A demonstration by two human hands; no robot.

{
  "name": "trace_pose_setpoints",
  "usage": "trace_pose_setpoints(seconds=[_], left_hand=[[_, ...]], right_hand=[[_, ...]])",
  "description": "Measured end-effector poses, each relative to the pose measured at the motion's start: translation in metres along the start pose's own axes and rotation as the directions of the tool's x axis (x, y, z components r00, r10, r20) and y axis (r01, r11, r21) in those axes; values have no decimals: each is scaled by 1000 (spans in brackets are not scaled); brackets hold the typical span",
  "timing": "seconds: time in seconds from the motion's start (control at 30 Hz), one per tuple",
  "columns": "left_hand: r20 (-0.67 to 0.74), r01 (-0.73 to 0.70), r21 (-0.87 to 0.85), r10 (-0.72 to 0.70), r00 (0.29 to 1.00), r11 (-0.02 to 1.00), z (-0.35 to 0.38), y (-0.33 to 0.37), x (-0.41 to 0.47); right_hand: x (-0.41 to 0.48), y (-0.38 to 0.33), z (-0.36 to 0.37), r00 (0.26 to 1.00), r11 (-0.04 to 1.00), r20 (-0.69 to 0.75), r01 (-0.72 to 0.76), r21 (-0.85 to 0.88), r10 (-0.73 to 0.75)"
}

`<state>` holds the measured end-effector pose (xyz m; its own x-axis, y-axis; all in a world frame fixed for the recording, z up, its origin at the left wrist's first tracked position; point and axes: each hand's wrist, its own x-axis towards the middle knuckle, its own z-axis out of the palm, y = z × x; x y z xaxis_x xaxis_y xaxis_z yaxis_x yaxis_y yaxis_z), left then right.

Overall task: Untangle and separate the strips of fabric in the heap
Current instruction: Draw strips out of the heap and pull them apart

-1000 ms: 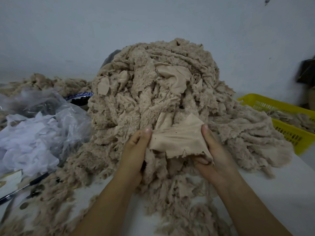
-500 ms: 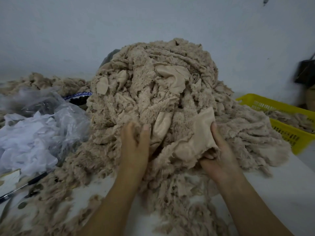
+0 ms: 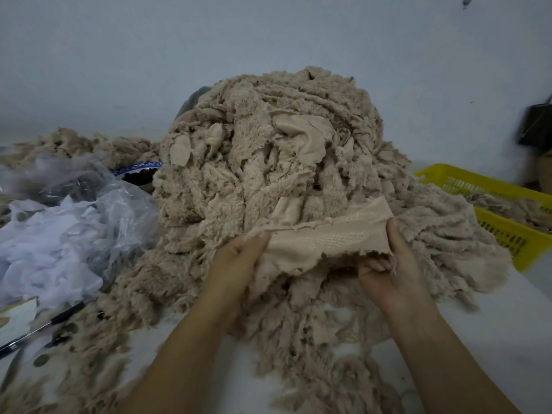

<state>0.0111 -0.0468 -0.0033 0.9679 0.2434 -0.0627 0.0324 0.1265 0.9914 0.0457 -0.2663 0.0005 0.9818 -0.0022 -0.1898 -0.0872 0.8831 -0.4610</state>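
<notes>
A: Where does the strip (image 3: 322, 239) lie?
B: Taut between the fingers (image 3: 256, 244), long axis left to right, against the heap (image 3: 268, 150); left hand (image 3: 239, 261) and right hand (image 3: 391, 265) each pinch one end, equally near.

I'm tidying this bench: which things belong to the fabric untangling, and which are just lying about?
In the job: fabric heap, the strip gripped by left hand and right hand, probably the yellow basket holding similar scraps.
Lying about: plastic bag of white scraps, pen.

Readable text: none in view.
Pale box (image 3: 16, 316) at the left edge: surface too blurred to read.
Blue-and-white rim (image 3: 137, 168) behind the plastic: pattern only, illegible.
</notes>
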Motion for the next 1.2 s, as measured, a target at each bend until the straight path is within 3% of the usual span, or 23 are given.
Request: trace_pose_setpoints(seconds=[0.07, 0.17, 0.23, 0.37, 0.47, 0.57, 0.63, 0.73, 0.77, 0.83, 0.93, 1.0, 1.03, 1.1, 1.2], left_hand=[[117, 154, -286, -125, 985, 946, -5, 7, 0], [290, 278, -533, -136, 947, 799, -8, 10, 0], [356, 271, -562, -68, 932, 781, -5, 9, -2], [335, 182, -368, -52, 941, 912, 5, 1, -2], [269, 107, -137, -67, 961, 985, 13, -6, -4], [303, 53, -30, -41, 952, 998, 15, -9, -7], [345, 47, -65, -22, 938, 997, 14, -9, -6], [416, 97, -153, -25, 909, 984, 12, -9, -4], [429, 98, -166, -17, 903, 981, 12, -10, -3], [377, 85, -172, -14, 926, 981, 13, -10, -2], [320, 64, -176, -4, 947, 982, 13, -10, -3], [333, 51, -160, 5, 943, 986, 13, -9, -5], [347, 34, -128, 12, 938, 991, 13, -9, -6], [366, -14, -59, 35, 930, 998, 14, -10, -10], [326, -101, 24, 88, 941, 995, 15, -11, -12]], right_hand=[[1, 1, -2, 1000, 1000, -8, 15, -22, -15], [3, 1, -3, 999, 999, -31, 30, -34, -31], [2, 1, -1, 999, 991, -23, 42, -125, -45], [3, 12, 0, 991, 903, 94, 122, -413, -91], [-2, 27, 0, 979, 723, 178, 196, -662, -102], [-14, 40, 3, 921, 459, 388, 326, -826, 44], [-16, 45, 2, 875, 293, 465, 413, -862, 135], [-10, 45, -5, 855, 59, 508, 505, -861, 103], [-9, 44, -6, 866, 67, 493, 489, -870, 82], [-6, 41, -5, 893, 179, 450, 441, -880, 16], [-4, 35, -4, 892, 232, 432, 452, -861, -135], [-6, 37, -1, 871, 305, 479, 488, -818, -109], [-8, 39, 0, 859, 302, 509, 502, -811, -61], [-12, 44, 0, 829, 174, 559, 546, -819, 31], [-11, 45, -3, 825, 83, 563, 565, -821, -48]])
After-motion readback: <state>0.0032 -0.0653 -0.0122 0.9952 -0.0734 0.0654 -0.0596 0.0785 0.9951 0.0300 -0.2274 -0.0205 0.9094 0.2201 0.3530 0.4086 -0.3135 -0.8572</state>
